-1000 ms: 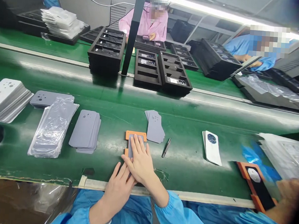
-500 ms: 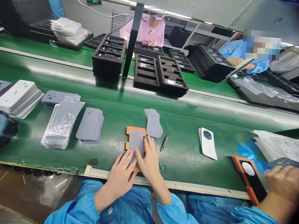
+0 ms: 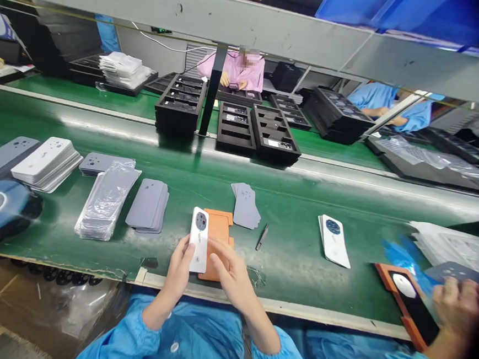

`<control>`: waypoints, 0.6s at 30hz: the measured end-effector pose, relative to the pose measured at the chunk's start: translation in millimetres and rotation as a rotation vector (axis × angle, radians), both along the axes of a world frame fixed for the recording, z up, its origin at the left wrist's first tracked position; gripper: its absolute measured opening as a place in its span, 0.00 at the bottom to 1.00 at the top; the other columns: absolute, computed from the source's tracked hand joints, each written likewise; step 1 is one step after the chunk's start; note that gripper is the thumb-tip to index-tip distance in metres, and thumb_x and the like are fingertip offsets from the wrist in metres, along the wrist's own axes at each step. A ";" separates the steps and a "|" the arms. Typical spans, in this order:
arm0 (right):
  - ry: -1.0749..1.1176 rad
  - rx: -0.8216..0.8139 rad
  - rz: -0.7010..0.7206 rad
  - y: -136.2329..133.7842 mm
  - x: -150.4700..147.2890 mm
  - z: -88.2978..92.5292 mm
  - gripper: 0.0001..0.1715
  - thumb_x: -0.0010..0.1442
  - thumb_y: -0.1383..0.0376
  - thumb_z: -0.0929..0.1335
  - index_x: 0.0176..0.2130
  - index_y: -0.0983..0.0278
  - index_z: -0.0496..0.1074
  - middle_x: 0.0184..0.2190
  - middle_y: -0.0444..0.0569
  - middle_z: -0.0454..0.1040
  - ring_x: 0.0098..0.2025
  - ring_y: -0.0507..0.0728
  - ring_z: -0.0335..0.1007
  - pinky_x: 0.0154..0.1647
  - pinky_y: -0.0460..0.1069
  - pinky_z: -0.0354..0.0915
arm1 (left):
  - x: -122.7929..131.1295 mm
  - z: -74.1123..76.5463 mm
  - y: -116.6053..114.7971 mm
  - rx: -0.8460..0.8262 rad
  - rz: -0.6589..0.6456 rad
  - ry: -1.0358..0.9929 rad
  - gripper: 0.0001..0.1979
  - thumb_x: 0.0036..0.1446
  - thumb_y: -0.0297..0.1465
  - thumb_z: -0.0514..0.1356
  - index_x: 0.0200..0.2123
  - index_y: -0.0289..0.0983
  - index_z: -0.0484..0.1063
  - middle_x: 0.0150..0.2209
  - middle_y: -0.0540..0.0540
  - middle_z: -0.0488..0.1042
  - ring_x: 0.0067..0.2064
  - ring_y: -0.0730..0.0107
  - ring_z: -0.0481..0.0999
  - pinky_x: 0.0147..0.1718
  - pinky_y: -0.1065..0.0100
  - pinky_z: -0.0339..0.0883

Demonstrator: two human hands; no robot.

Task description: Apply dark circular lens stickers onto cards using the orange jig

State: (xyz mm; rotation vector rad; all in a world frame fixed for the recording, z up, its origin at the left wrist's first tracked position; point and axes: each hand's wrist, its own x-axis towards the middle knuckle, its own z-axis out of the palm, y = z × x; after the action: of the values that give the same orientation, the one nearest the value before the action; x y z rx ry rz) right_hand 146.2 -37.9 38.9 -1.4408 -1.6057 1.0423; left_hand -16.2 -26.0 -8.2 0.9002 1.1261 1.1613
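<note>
My left hand (image 3: 177, 270) grips the lower left edge of a white phone back cover (image 3: 199, 247) with a dark round camera ring near its top. The cover is tilted over the left side of an orange fixture (image 3: 219, 222). My right hand (image 3: 235, 273) is over the fixture's right side, fingers apart, their tips close to the cover's right edge; I cannot tell whether they touch it. Behind the fixture lies a fanned pile of grey sheets with holes (image 3: 246, 209). Dark tweezers (image 3: 262, 238) lie to the right of my right hand.
To the left are grey sheet stacks (image 3: 147, 205), a plastic-wrapped stack (image 3: 105, 205), white sheets (image 3: 44, 158) and a blue tape roll (image 3: 17, 212). White covers (image 3: 337, 245) lie right. A co-worker's hand (image 3: 457, 307) is beside another orange fixture (image 3: 410, 326). Black trays (image 3: 236, 140) stand behind.
The white cover is now out of the fixture and in my left hand; before, both hands pressed on a grey sheet there. My right hand has lifted off. The camera view has tilted up.
</note>
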 end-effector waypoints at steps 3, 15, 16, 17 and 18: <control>-0.018 -0.009 -0.074 1.4 -3.0 -3.9 0.19 0.67 0.56 0.66 0.54 0.57 0.76 0.58 0.53 0.74 0.60 0.63 0.70 0.64 0.61 0.64 | -6.3 -2.6 7.5 -0.104 0.038 -0.131 0.25 0.57 0.41 0.65 0.53 0.34 0.71 0.51 0.37 0.79 0.51 0.53 0.79 0.46 0.61 0.74; 0.291 -0.304 -0.030 33.3 -14.1 -23.8 0.30 0.54 0.60 0.75 0.55 0.63 0.73 0.30 0.46 0.79 0.30 0.56 0.77 0.34 0.53 0.76 | -17.6 0.0 11.9 -0.211 0.121 -0.329 0.34 0.50 0.42 0.70 0.57 0.34 0.68 0.44 0.37 0.82 0.41 0.56 0.83 0.36 0.65 0.74; 0.281 -0.286 -0.014 47.8 -11.9 -23.5 0.30 0.53 0.60 0.74 0.55 0.64 0.73 0.31 0.47 0.79 0.30 0.56 0.77 0.34 0.53 0.75 | -21.2 1.4 11.5 -0.206 0.132 -0.324 0.34 0.51 0.43 0.70 0.58 0.34 0.68 0.46 0.36 0.81 0.43 0.56 0.83 0.38 0.64 0.74; 0.246 -0.259 -0.009 66.7 -8.4 -22.9 0.29 0.54 0.60 0.74 0.54 0.65 0.73 0.31 0.48 0.80 0.30 0.57 0.78 0.34 0.53 0.75 | -25.8 3.0 10.1 -0.196 0.142 -0.313 0.34 0.52 0.44 0.69 0.58 0.34 0.68 0.48 0.34 0.81 0.44 0.55 0.83 0.40 0.63 0.75; 0.196 -0.226 -0.008 89.5 -3.7 -21.8 0.29 0.54 0.60 0.74 0.54 0.66 0.73 0.32 0.49 0.80 0.31 0.57 0.78 0.34 0.53 0.75 | -31.2 4.8 7.6 -0.181 0.146 -0.294 0.32 0.53 0.45 0.69 0.57 0.35 0.69 0.50 0.33 0.80 0.45 0.55 0.82 0.42 0.62 0.74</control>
State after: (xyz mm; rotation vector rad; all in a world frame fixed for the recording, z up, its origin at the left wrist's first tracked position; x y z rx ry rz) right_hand 142.5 51.6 17.0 -1.4379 -1.3764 1.3517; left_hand -47.4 -18.4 -3.4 0.4963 1.0473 1.2424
